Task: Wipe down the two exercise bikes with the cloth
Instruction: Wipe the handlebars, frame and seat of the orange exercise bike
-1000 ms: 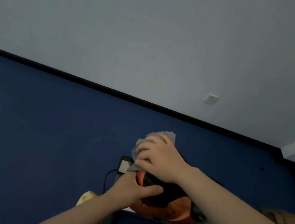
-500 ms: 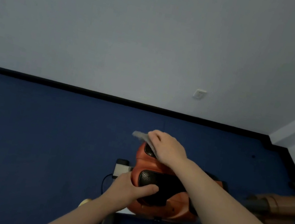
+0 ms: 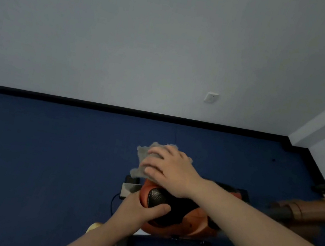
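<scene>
We have our right hand [image 3: 167,170] lying on the grey cloth [image 3: 144,158], fingers spread and pressing it down on the far end of the orange and black bike [image 3: 188,218], a little below the middle of the frame. Half a second ago the same hand had the cloth lifted and pinched at its edge, with the orange top of the bike showing under it; now the cloth is bunched under the palm and covers that spot again, much as it did a second ago. We read that as one more wiping stroke on this part, not a move to a new one. Our left hand [image 3: 137,211] grips the black dotted pad at the near left of the bike, thumb over the top, unchanged. A brown shape [image 3: 315,209] lies at the right edge; we cannot tell whether it is the second bike.
</scene>
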A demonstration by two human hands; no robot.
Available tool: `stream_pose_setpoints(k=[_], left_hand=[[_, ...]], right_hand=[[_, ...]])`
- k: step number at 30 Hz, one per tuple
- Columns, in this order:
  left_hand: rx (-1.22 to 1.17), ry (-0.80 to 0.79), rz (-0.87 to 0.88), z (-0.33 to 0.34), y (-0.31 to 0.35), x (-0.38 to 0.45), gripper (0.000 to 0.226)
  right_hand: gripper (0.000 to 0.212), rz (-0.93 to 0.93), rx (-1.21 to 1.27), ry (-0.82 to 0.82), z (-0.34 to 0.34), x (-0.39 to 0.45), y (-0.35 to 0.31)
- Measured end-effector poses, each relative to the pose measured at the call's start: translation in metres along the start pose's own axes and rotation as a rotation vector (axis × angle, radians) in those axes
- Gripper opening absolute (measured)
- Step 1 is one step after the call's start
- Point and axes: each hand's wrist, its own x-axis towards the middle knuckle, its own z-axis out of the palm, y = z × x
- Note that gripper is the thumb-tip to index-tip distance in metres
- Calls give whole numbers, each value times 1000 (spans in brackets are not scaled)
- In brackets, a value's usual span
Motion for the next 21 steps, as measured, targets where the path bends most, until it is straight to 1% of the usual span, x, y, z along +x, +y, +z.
stream_pose_setpoints(k=[1,3,4,5,6,7,9,10,13,15,17,18,19,21], left_hand=[[-5,-6,0,0,0,0,53],[-20,-21,2,0,0,0,58],[-21,-23,3,0,0,-1,58],[-21,-17,2,1,-1,-2,58],[-13,-5,-1,1,-2,-2,58],[-3,9,0,0,-2,-2,56],[23,17,11,0,-2,1,56],[35,19,17,0,-1,2,59],[34,39,34,1,-1,1,74],[33,67,82,0,-2,0,94],[64,90,146,-3,-4,0,118],[77,94,173,-4,-4,1,124],[91,95,197,-5,-4,1,126],[110,88,225,-4,-4,1,123]], right_hand=[[41,44,85,-30,-7,2,5],[39,281,244,-64,-16,13,15],[39,368,212,-83,-17,16,16],[38,381,93,-99,-15,17,11],[37,338,-25,-77,-10,15,4],[37,270,-71,-8,-2,10,-4],[38,154,-43,86,5,0,-15],[38,125,-9,82,2,-1,-14],[38,186,51,40,-5,-1,-7],[40,290,73,96,-2,-4,-4],[40,440,139,119,1,-14,4],[40,496,135,95,-1,-21,9],[40,548,103,30,-5,-27,17],[38,662,83,-131,-17,-29,32]])
